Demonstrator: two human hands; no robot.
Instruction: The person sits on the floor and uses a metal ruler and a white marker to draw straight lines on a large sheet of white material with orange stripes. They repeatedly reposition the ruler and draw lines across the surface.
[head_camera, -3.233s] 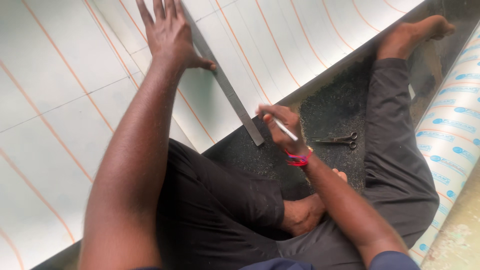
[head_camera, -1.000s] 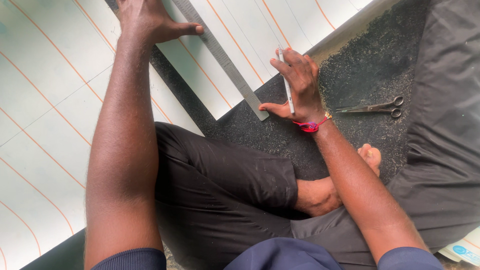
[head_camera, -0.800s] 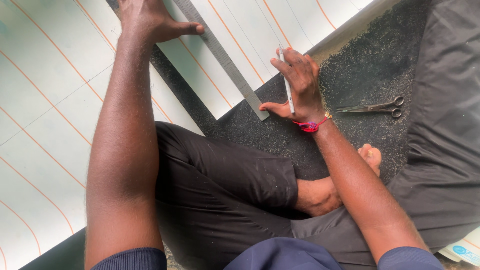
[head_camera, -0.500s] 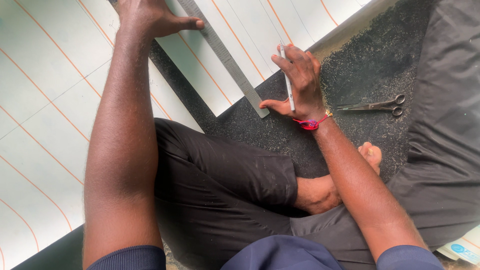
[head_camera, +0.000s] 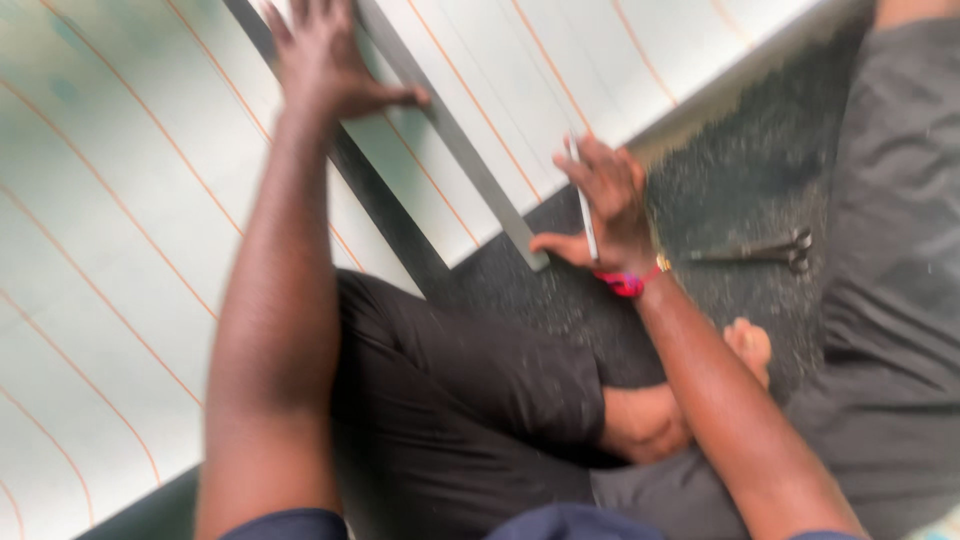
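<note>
1. Pinching a thin white pencil-like marker (head_camera: 582, 205), the right hand (head_camera: 605, 205) had its fingers curled round it, thumb stretched toward nine o'clock; the marker's tip pointed up toward twelve o'clock.
2. That hand sat at the lower end of a long grey flat metal ruler (head_camera: 450, 135), just beside it at three o'clock, over the edge of the pale sheet with thin orange lines (head_camera: 110, 230).
3. The left hand (head_camera: 325, 60) lay flat and spread, palm down, grasping nothing, pressing the sheet with its thumb touching the ruler, at eleven o'clock from the right hand.
4. A red band (head_camera: 625, 284) circled the right wrist.
5. A pair of metal scissors (head_camera: 755, 250) lay on the dark speckled floor (head_camera: 740, 160), near the right hand at three o'clock, apart from it.
6. The person's legs in dark trousers (head_camera: 470, 400) were folded at six o'clock; the view was blurred.
</note>
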